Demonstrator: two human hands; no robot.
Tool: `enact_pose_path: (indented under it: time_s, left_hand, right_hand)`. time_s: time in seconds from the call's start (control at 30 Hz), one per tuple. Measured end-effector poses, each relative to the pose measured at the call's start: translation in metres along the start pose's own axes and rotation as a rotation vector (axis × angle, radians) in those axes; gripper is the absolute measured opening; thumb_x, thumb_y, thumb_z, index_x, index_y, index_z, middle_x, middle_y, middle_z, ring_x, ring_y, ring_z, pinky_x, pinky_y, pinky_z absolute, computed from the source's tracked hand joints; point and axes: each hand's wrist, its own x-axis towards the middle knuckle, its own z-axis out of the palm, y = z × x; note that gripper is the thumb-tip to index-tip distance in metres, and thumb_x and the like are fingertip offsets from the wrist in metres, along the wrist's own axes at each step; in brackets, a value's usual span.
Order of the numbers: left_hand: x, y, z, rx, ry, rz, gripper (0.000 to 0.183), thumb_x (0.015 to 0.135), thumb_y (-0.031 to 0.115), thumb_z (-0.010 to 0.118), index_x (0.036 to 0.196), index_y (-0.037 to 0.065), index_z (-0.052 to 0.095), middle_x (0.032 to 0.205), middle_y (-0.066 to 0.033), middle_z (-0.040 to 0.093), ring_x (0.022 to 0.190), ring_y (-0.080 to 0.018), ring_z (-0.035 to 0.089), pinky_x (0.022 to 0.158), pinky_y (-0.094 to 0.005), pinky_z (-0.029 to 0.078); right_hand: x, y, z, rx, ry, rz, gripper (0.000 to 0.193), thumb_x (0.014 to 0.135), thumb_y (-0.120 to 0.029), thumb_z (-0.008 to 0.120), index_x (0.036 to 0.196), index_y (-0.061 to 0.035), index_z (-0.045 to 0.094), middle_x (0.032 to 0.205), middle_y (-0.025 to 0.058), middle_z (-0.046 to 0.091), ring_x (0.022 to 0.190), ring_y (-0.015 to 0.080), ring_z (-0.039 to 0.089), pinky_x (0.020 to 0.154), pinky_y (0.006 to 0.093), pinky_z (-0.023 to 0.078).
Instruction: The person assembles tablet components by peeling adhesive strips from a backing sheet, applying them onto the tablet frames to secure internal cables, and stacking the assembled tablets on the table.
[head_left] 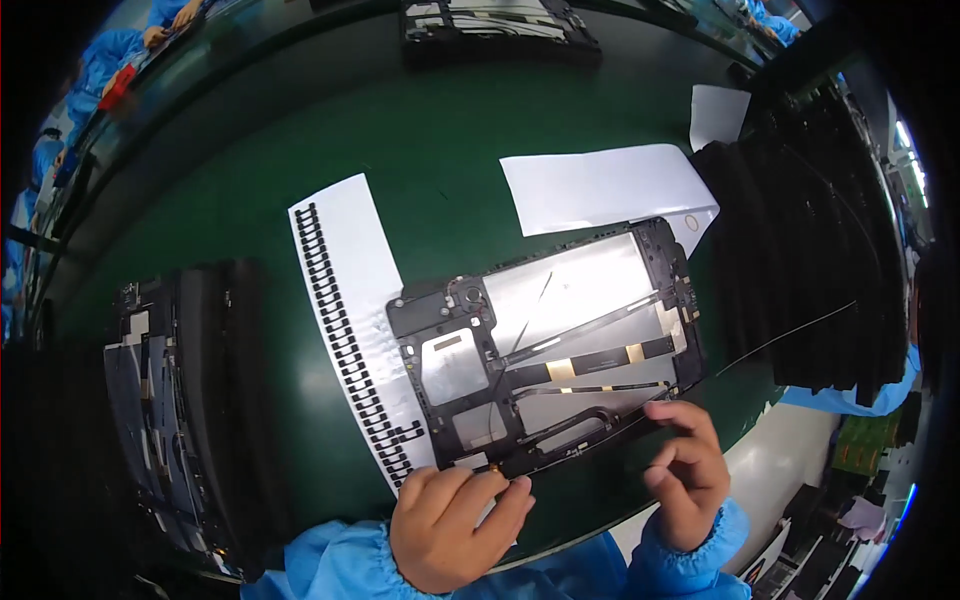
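An opened tablet housing [590, 370] lies tilted in front of me, its silver plate, black frame and flat ribbon cables exposed. My left hand [450, 525] is closed at its near left corner, fingers curled and thumb pressed in close. What those fingertips pinch is hidden. At the near right edge, my right hand [690, 470] has its fingers bent, index tip by the frame and thumb apart, with nothing visible between them. A thin dark cable runs along the near edge between the hands. Under the housing's left end sits a white sheet [345, 240] with a row of small black pieces.
Beyond the housing is a curled white backing sheet [590, 185]. More opened housings stand in a stack at left [150, 400], and a tall dark stack [800, 260] fills the right. Another housing [500, 20] sits on the far rail. Blue-sleeved people work at far left.
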Motion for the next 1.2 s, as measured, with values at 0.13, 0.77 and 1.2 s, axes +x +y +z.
enact_pose_path:
  time_s: [0.13, 0.77, 1.2]
  left_hand:
    - [0.019, -0.001, 0.009, -0.06, -0.13, 0.073, 0.018, 0.062, 0.009, 0.071, 0.076, 0.003, 0.062, 0.076, -0.0085, 0.054, 0.07, -0.0229, 0.051, 0.062, -0.0338, 0.039]
    - [0.03, 0.002, 0.01, 0.141, 0.064, -0.053, 0.029, 0.059, -0.001, 0.06, 0.088, 0.003, 0.063, 0.089, -0.0079, 0.058, 0.084, -0.0243, 0.055, 0.071, -0.0367, 0.039]
    - [-0.007, 0.011, 0.029, -0.068, 0.052, -0.06, 0.02, 0.061, 0.006, 0.069, 0.08, 0.011, 0.068, 0.083, -0.0024, 0.062, 0.084, -0.0217, 0.057, 0.069, -0.0345, 0.043]
  right_hand:
    - [-0.002, 0.019, -0.006, -0.035, -0.002, -0.043, 0.008, 0.066, -0.003, 0.06, 0.071, -0.0012, 0.053, 0.107, 0.0184, 0.055, 0.098, 0.0305, 0.048, 0.087, 0.0386, 0.035]
    - [0.02, 0.022, 0.015, -0.196, -0.206, -0.165, 0.008, 0.065, -0.008, 0.064, 0.067, -0.0064, 0.057, 0.122, 0.0154, 0.049, 0.117, 0.0356, 0.037, 0.096, 0.0428, 0.021]
    - [0.018, 0.022, 0.019, -0.289, -0.21, -0.164, 0.008, 0.065, -0.01, 0.065, 0.065, -0.0078, 0.058, 0.123, 0.0145, 0.048, 0.118, 0.0335, 0.037, 0.098, 0.046, 0.016]
